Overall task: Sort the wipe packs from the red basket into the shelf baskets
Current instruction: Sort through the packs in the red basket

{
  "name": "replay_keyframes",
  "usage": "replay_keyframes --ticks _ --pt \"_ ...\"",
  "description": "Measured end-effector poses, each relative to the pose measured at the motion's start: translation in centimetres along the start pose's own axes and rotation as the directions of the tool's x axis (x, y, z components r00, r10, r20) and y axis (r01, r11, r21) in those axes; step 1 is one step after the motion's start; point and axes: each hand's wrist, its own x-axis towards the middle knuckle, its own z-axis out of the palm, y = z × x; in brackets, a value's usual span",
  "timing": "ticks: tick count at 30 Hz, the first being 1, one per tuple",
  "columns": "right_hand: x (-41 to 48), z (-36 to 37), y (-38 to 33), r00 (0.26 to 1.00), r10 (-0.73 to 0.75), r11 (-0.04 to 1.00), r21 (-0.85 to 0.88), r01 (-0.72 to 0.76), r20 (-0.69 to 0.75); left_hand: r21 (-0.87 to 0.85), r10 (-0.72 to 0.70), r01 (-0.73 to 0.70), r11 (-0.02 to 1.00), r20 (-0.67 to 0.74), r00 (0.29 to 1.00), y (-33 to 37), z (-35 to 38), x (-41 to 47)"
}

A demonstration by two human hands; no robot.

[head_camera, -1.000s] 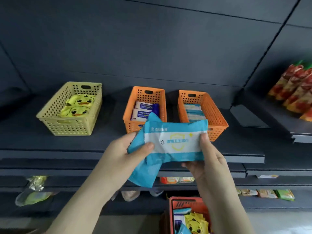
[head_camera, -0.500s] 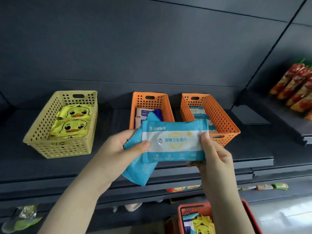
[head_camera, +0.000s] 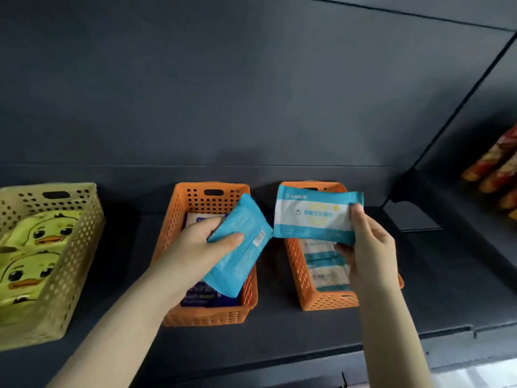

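The shelf (head_camera: 279,331) is a dark, matte, flat board that carries everything. Landmark: the right orange basket (head_camera: 321,302) standing on it.

Well apart to the landmark's left is the yellow basket (head_camera: 84,247), rigid perforated plastic, holding glossy duck packs (head_camera: 33,233). Just beside the landmark on its left is the middle orange basket (head_camera: 201,315), the same pierced plastic with a slot handle, holding dark blue packs (head_camera: 204,297). The landmark itself holds teal-and-white packs (head_camera: 324,264) laid flat in a row. One design per basket, evidently.

The left hand (head_camera: 193,247), left of the landmark and above the middle basket, has its fingers curled round a blue pack (head_camera: 240,247). Thumb on top, back face up, barcode (head_camera: 258,239) showing, pack tilted.

The right hand (head_camera: 369,247), over the landmark's near right side, pinches a second pack (head_camera: 313,217) by its right end. The printed face is toward the camera, above the landmark's far half.

Both are soft film pouches, pillow-shaped, with crimped ends and a slight sheen.

Judgement: one pack per hand, held apart, so each can be dropped singly. The second pack's white band matches the landmark's contents, so both likely belong there.

The red basket is not in view.
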Motion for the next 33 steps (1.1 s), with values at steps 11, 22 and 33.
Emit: replay_keyframes --ticks 11,22,33 --pt "16.4 0.1 4.6 0.987 0.138 0.826 -0.559 -0.072 0.078 -0.14 -0.17 0.151 0.979 -0.134 0.976 -0.8 1.7 6.2" --pt "17.3 1.5 8.4 0.982 0.057 0.571 -0.813 0.115 0.179 -0.22 -0.19 0.172 0.96 -0.064 0.98 -2.3 2.1 9.2" --pt "12.9 3.1 2.7 0.926 -0.121 0.645 -0.681 0.346 0.357 -0.214 -0.163 0.132 0.968 -0.13 0.978 -1.6 2.4 9.3"
